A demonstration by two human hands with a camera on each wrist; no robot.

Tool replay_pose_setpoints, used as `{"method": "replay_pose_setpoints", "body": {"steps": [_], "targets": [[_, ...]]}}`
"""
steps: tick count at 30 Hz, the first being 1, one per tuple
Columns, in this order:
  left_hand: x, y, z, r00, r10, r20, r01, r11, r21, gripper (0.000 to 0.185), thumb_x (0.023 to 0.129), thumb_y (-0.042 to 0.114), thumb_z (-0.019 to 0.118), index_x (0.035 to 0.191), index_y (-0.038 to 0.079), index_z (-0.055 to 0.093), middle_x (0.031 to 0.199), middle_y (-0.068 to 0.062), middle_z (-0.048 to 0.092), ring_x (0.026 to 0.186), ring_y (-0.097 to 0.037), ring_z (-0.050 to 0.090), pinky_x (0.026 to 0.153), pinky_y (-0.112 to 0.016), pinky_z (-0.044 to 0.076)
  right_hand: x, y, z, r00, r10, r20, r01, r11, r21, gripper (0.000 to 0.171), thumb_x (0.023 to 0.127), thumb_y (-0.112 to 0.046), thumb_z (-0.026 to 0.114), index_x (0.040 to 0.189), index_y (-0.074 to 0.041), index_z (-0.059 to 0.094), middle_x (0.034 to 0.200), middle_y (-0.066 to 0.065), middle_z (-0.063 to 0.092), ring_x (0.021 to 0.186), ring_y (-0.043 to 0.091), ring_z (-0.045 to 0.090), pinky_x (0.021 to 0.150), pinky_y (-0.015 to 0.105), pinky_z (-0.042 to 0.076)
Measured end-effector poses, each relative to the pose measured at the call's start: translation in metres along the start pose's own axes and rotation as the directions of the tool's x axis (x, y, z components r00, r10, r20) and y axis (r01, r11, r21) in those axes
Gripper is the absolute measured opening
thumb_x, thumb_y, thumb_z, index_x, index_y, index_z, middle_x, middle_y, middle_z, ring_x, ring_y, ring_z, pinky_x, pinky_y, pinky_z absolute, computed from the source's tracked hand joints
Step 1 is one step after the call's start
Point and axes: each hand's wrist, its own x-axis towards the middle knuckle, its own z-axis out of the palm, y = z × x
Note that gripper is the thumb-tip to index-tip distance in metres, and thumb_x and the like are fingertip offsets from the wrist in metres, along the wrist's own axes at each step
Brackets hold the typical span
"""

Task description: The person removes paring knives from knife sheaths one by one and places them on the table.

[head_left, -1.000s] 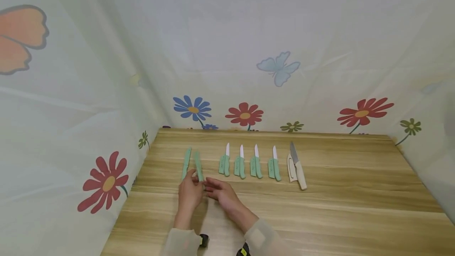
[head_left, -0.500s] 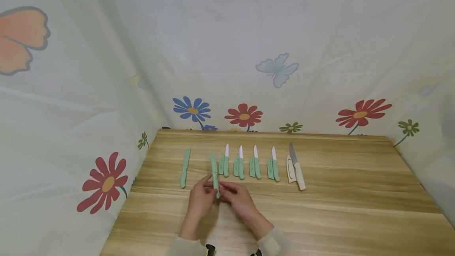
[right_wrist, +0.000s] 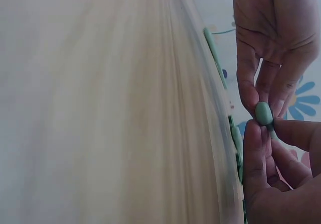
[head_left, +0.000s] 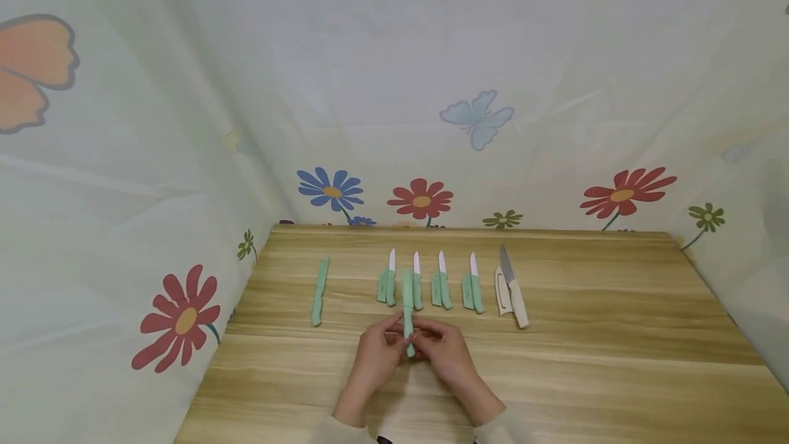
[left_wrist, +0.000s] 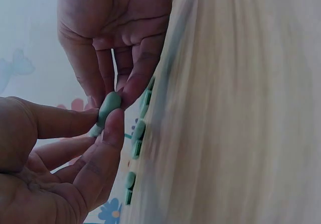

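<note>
Between my two hands, a green paring knife in a matching green sheath point(head_left: 407, 293) is held upright-pointing away from me, over the table. My left hand point(head_left: 374, 356) pinches its handle from the left with thumb and fingers. From the other side my right hand point(head_left: 451, 356) pinches the same handle. In the left wrist view the rounded handle end point(left_wrist: 111, 102) shows between the fingertips of both hands; the right wrist view shows that handle end point(right_wrist: 263, 112) too. The sheathed blade overlaps one of the bare-bladed knives behind it in the head view.
Another sheathed green knife point(head_left: 320, 292) lies at the left. Several green knives point(head_left: 442, 286) with pale bare blades lie in a row, each with its green sheath point(head_left: 467, 292) beside it. Rightmost are a cream-handled knife point(head_left: 519, 303) and cream sheath point(head_left: 502, 291). A flowered curtain point(head_left: 530, 156) borders the wooden table point(head_left: 592, 334).
Both hands have moved right with the sheathed knife, away from the other sheathed knife on the left. My right hand has closed in and now pinches the handle too.
</note>
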Motion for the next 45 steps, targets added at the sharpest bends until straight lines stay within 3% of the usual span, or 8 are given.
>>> {"method": "replay_pose_setpoints", "body": {"steps": [6, 15, 23, 30, 45], "targets": [[-0.003, 0.002, 0.015, 0.999, 0.007, 0.045, -0.006, 1.000, -0.026, 0.056, 0.092, -0.007, 0.068, 0.146, 0.000, 0.055, 0.116, -0.016, 0.071, 0.097, -0.018, 0.071, 0.067, -0.024, 0.062, -0.009, 0.001, -0.013, 0.998, 0.035, -0.059, -0.035, 0.999, 0.010, 0.037, 0.092, 0.003, 0.071, 0.128, 0.011, 0.066, 0.099, 0.018, 0.070, 0.078, 0.013, 0.069, 0.069, 0.030, 0.064], [-0.008, 0.005, 0.032, 0.996, 0.014, 0.090, -0.009, 0.999, -0.049, 0.064, 0.091, -0.010, 0.067, 0.151, 0.004, 0.051, 0.117, -0.015, 0.068, 0.088, -0.012, 0.070, 0.066, -0.024, 0.062, -0.023, 0.003, -0.028, 0.989, 0.067, -0.131, -0.068, 0.998, -0.006, 0.034, 0.090, 0.004, 0.073, 0.123, 0.007, 0.071, 0.098, 0.016, 0.071, 0.082, 0.015, 0.069, 0.070, 0.029, 0.063], [-0.017, 0.009, 0.045, 0.993, 0.015, 0.115, -0.010, 0.999, -0.050, 0.065, 0.092, -0.006, 0.069, 0.153, 0.006, 0.049, 0.116, -0.012, 0.069, 0.090, -0.010, 0.068, 0.067, -0.022, 0.061, -0.035, 0.003, -0.039, 0.982, 0.076, -0.173, -0.079, 0.997, -0.011, 0.031, 0.087, 0.005, 0.075, 0.118, 0.007, 0.074, 0.094, 0.015, 0.075, 0.082, 0.016, 0.072, 0.070, 0.031, 0.064], [-0.021, 0.011, 0.052, 0.992, 0.042, 0.122, -0.040, 0.999, -0.014, 0.063, 0.093, -0.003, 0.071, 0.152, 0.007, 0.051, 0.114, -0.010, 0.071, 0.093, -0.008, 0.067, 0.065, -0.021, 0.059, -0.043, 0.002, -0.046, 0.976, 0.106, -0.189, -0.108, 0.994, 0.003, 0.030, 0.088, 0.005, 0.074, 0.119, 0.007, 0.073, 0.096, 0.016, 0.075, 0.086, 0.020, 0.073, 0.069, 0.031, 0.064], [-0.025, 0.013, 0.059, 0.986, 0.012, 0.165, -0.005, 0.999, -0.043, 0.066, 0.093, -0.006, 0.069, 0.153, 0.011, 0.050, 0.118, -0.008, 0.069, 0.088, -0.006, 0.066, 0.066, -0.024, 0.061, -0.048, 0.004, -0.050, 0.967, 0.126, -0.223, -0.131, 0.991, -0.005, 0.030, 0.087, 0.003, 0.077, 0.116, 0.008, 0.073, 0.091, 0.012, 0.074, 0.081, 0.020, 0.072, 0.066, 0.031, 0.063]]}}
